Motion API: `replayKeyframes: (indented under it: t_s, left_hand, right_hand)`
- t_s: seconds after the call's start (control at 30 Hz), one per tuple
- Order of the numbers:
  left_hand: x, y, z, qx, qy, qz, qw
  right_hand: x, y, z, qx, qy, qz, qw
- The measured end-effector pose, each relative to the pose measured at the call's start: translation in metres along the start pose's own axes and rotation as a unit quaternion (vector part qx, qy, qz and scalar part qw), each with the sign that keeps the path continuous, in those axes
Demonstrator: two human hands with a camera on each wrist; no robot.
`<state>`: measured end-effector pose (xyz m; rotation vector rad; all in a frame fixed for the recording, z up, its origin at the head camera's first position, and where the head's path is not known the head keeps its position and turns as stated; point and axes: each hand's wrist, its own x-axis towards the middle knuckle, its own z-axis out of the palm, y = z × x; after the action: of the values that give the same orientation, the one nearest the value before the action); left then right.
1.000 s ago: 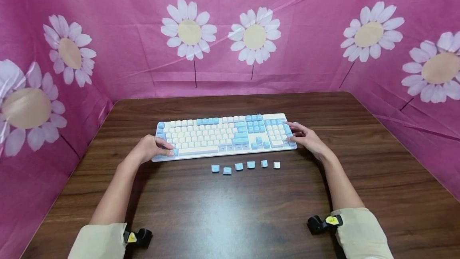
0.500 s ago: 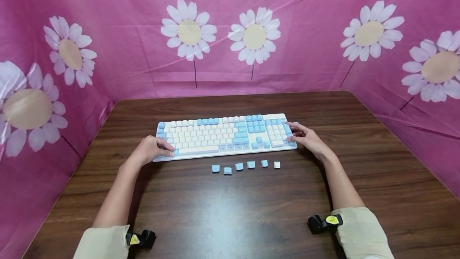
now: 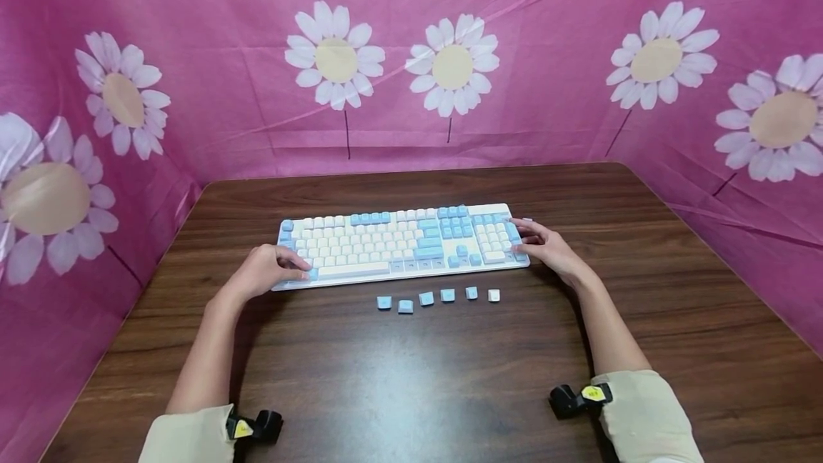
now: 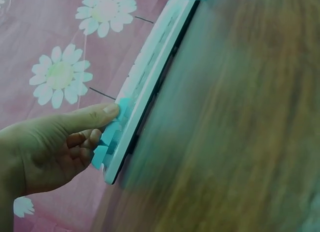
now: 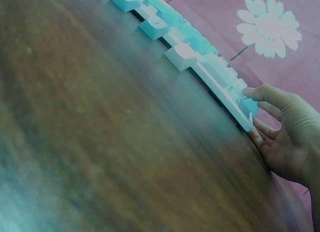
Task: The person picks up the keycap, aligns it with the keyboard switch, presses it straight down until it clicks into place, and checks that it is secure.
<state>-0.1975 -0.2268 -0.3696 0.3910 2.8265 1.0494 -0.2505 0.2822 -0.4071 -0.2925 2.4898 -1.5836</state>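
A white and light-blue keyboard [image 3: 360, 245] lies on the brown wooden table, longways across the head view. My left hand [image 3: 262, 271] grips its left end, thumb on the keys near the front corner; in the left wrist view, the other fingers curl at the end of the keyboard. At the opposite end my right hand [image 3: 546, 249] holds the side edge. Its thumb [image 5: 255, 92] rests on top near the corner, with fingers spread along and below the edge. Several loose keycaps, light-blue ones [image 3: 427, 299] and a white one [image 3: 494, 295], form an uneven row before the keyboard.
The wooden table [image 3: 398, 391] reaches back to a pink cloth [image 3: 218, 106] printed with large white daisies, which hangs behind and at both sides. A black wrist camera [image 3: 257, 427] is strapped at the left sleeve, another black camera [image 3: 569, 401] at the right one.
My left forearm has shifted slightly to the right, its sleeve and camera with it. Both hands stay at the ends of the keyboard, and the loose keycaps keep their places.
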Motion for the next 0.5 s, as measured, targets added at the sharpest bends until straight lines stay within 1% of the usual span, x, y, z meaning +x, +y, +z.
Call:
replayKeyframes:
  t_s: [0.17, 0.23, 0.3, 0.37, 0.43, 0.47, 0.5]
  left_hand:
    - [-0.001, -0.004, -0.002, -0.016, -0.001, 0.009, 0.9998]
    - [-0.001, -0.007, -0.003, -0.029, 0.015, 0.011, 0.9994]
    - [-0.001, -0.013, -0.003, -0.040, 0.056, 0.014, 0.9975]
    - [0.000, -0.020, -0.001, -0.056, 0.118, 0.012, 0.9914]
    - [0.001, -0.029, 0.002, -0.085, 0.187, -0.005, 0.9786]
    - [0.002, -0.033, 0.004, -0.102, 0.215, -0.016, 0.9710]
    - [0.003, -0.037, 0.006, -0.123, 0.234, -0.026, 0.9642]
  right_hand:
    - [0.000, 0.000, 0.001, -0.001, 0.000, -0.002, 1.0000]
    - [-0.001, 0.000, 0.001, 0.000, -0.001, -0.002, 1.0000]
    - [-0.001, -0.001, 0.001, 0.003, -0.003, -0.002, 1.0000]
    - [-0.002, -0.004, 0.001, 0.006, -0.005, 0.001, 1.0000]
    - [-0.004, -0.008, 0.001, 0.012, -0.007, 0.005, 0.9999]
    - [-0.005, -0.011, 0.001, 0.015, -0.007, 0.006, 0.9998]
    - [-0.006, -0.014, 0.001, 0.017, -0.008, 0.008, 0.9998]
